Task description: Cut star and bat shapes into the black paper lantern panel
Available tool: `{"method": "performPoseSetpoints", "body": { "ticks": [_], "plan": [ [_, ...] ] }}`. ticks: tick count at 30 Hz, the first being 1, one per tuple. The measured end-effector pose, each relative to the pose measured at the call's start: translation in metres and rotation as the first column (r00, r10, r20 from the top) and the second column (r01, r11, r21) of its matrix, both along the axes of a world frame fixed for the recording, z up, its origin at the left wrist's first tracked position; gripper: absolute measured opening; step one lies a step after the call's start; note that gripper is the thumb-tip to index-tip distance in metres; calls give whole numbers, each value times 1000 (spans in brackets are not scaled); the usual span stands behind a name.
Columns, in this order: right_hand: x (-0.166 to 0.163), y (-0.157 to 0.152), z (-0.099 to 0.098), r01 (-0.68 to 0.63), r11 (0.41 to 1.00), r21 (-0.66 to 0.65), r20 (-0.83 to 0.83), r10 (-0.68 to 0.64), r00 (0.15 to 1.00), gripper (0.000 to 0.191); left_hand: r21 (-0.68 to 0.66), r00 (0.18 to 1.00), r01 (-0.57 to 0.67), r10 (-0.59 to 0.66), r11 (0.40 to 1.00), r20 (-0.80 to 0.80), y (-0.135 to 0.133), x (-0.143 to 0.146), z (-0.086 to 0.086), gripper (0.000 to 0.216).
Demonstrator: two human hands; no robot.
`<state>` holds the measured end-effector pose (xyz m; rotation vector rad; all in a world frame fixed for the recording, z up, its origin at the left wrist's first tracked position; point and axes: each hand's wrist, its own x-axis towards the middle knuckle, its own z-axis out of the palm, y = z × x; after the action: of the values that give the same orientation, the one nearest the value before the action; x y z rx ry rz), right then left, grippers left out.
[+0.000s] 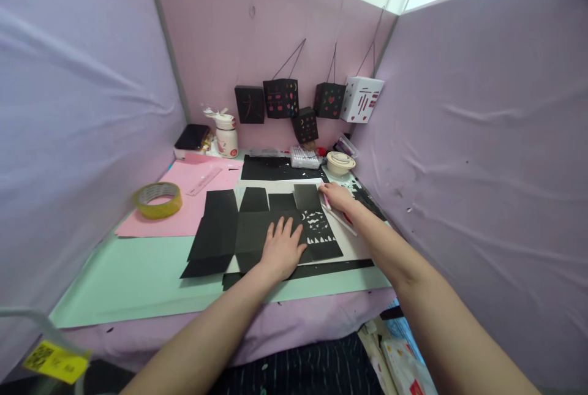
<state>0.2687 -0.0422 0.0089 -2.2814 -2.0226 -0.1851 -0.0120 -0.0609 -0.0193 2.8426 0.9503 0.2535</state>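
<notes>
Tape roll (pixel 158 211) and bottle (pixel 226 141) sit left, lanterns (pixel 282 98) hang behind; black paper (pixel 255 229) lies on white board (pixel 358 249), left hand (pixel 282 251) spread flat atop, right hand (pixel 339 195) at its far-right corner, grip unclear.

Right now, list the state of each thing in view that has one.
Black card: unfolded, right panel cut through
Left hand: spread, resting on the card
Right hand: curled near the card, grip unclear
Tape roll: lying flat
Pink ruler: lying flat
White bottle: upright
White box: hanging from strings
Heart-patterned black box: hanging
</notes>
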Motion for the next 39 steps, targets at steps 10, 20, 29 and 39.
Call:
{"method": "performPoseSetpoints", "body": {
  "ticks": [10, 20, 29, 39],
  "plan": [
    [-14, -52, 9, 187, 976, 107, -19, -186, 982, 36, 6, 999, -15, 14, 1000, 50, 1, 0, -3, 52],
    [-43, -94, -22, 224, 972, 77, -85, -217, 972, 17, 10, 998, -35, 35, 999, 52, 1, -1, -5, 52],
    [-66, -96, 19, 332, 876, 350, -857, 156, 491, 23, 10, 998, -27, 26, 1000, 57, 0, -1, -3, 53],
    [-100, -38, 29, 462, 819, 339, -791, 514, -331, 33, 23, 993, -36, 33, 999, 111, -1, 0, -3, 50]
  ]
}}
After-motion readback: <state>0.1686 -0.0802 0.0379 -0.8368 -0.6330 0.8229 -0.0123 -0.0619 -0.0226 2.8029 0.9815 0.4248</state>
